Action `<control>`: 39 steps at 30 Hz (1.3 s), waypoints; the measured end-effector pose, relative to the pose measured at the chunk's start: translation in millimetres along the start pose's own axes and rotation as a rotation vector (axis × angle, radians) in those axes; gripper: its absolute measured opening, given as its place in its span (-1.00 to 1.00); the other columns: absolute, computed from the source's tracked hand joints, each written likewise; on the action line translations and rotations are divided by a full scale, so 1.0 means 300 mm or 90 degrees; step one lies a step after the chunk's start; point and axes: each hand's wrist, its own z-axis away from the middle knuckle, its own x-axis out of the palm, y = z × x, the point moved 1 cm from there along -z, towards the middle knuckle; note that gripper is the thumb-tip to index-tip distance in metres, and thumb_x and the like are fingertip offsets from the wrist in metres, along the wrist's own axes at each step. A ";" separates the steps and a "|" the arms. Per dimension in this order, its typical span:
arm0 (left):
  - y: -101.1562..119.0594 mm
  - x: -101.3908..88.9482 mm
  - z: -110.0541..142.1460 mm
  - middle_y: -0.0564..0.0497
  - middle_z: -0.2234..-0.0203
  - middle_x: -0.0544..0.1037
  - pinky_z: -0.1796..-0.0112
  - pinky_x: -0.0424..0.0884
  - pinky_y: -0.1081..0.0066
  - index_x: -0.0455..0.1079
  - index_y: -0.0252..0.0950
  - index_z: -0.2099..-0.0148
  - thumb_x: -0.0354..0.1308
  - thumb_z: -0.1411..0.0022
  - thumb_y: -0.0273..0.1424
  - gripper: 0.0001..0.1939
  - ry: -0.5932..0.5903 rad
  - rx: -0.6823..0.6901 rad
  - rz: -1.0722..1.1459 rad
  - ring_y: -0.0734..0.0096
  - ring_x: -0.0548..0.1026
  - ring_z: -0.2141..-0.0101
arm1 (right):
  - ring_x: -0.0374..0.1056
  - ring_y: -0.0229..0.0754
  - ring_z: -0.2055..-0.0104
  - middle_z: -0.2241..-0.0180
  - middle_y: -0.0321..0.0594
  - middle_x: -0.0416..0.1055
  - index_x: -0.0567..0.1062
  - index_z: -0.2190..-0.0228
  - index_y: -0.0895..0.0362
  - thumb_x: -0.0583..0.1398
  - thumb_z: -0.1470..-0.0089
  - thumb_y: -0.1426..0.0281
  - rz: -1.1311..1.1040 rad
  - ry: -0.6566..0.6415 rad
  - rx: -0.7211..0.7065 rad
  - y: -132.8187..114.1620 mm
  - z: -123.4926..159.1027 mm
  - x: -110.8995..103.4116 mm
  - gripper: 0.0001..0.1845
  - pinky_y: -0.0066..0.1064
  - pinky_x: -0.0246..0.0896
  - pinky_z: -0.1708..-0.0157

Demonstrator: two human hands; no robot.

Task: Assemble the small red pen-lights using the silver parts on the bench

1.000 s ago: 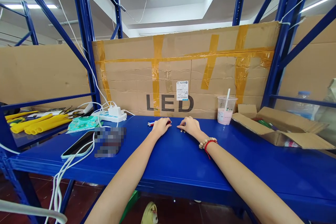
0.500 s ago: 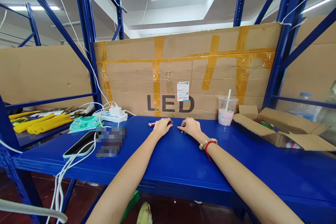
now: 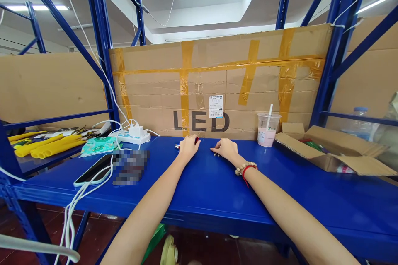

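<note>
My left hand [image 3: 188, 148] lies at the back of the blue shelf top, fingers curled over slim pen-like things. A red part [image 3: 197, 140] shows by the thumb side, and a shiny blue-and-silver end [image 3: 177, 146] sticks out on the left; the rest is hidden beneath the palm. A short gap to the right, my right hand [image 3: 226, 149] rests on the same surface with its fingers bent and pressed together. Small shiny bits [image 3: 217, 155] show just under those fingers, too small to name. Whether the fingers grip them I cannot tell.
A cardboard sheet [image 3: 149, 91] walls off the back. To the right stand a pink drink cup [image 3: 266, 130] and an open cardboard box [image 3: 329, 149]. On the left are a power strip [image 3: 133, 136], a phone [image 3: 95, 169], white cables [image 3: 73, 211] and a green packet [image 3: 101, 145].
My left hand has shifted slightly, its fingers pointing more forward, and covers more of the red part. The right hand stays nearly where it was. The view has moved a little.
</note>
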 end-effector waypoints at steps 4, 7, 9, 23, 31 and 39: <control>-0.003 0.000 0.003 -0.06 0.31 0.49 0.36 0.31 0.38 0.34 -0.25 0.26 -0.12 -0.25 -0.21 -0.71 0.002 -0.001 -0.003 0.24 0.43 0.23 | 0.36 -0.23 0.42 0.51 -0.24 0.47 0.54 0.58 0.10 0.20 0.11 0.20 -0.028 -0.001 0.000 0.004 -0.001 0.007 -0.76 -0.48 -0.04 0.56; -0.020 0.003 0.000 -0.04 0.34 0.50 0.37 0.31 0.38 0.35 -0.26 0.34 -0.13 -0.25 -0.21 -0.69 0.000 -0.025 -0.001 0.24 0.44 0.25 | 0.36 -0.25 0.41 0.52 -0.26 0.47 0.54 0.58 0.09 0.20 0.12 0.25 -0.048 0.006 -0.021 0.004 0.001 0.009 -0.81 -0.50 -0.03 0.56; -0.030 0.006 -0.003 -0.04 0.34 0.50 0.37 0.31 0.38 0.35 -0.26 0.36 -0.13 -0.24 -0.21 -0.68 0.006 -0.040 0.003 0.24 0.44 0.25 | 0.36 -0.27 0.36 0.46 -0.29 0.48 0.54 0.55 0.08 0.20 0.12 0.27 -0.059 0.019 -0.040 0.003 0.003 0.009 -0.84 -0.52 0.00 0.53; -0.052 0.052 -0.029 0.00 0.25 0.45 0.18 0.31 0.44 0.38 -0.25 0.21 -0.10 -0.27 -0.22 -0.70 -0.035 0.141 0.049 0.36 0.38 0.17 | 0.33 -0.30 0.37 0.36 -0.29 0.45 0.51 0.41 0.10 0.15 -0.01 0.33 -0.112 0.112 -0.114 -0.021 0.016 -0.016 -0.85 -0.52 0.09 0.41; -0.035 0.039 -0.036 -0.01 0.24 0.41 0.13 0.29 0.46 0.38 -0.21 0.12 -0.13 -0.29 -0.25 -0.70 -0.042 0.200 0.049 0.41 0.35 0.16 | 0.32 -0.35 0.40 0.29 -0.28 0.45 0.50 0.33 0.10 0.09 -0.12 0.31 -0.169 0.212 -0.256 -0.072 0.034 -0.024 -0.79 -0.56 0.09 0.42; -0.020 0.018 -0.021 0.00 0.22 0.42 0.12 0.27 0.48 0.35 -0.23 0.11 -0.17 -0.31 -0.26 -0.69 -0.047 0.198 0.060 0.43 0.35 0.15 | 0.34 -0.33 0.30 0.24 -0.27 0.43 0.50 0.31 0.09 0.04 -0.16 0.28 -0.138 0.200 -0.264 -0.080 0.036 -0.020 -0.73 -0.57 0.12 0.34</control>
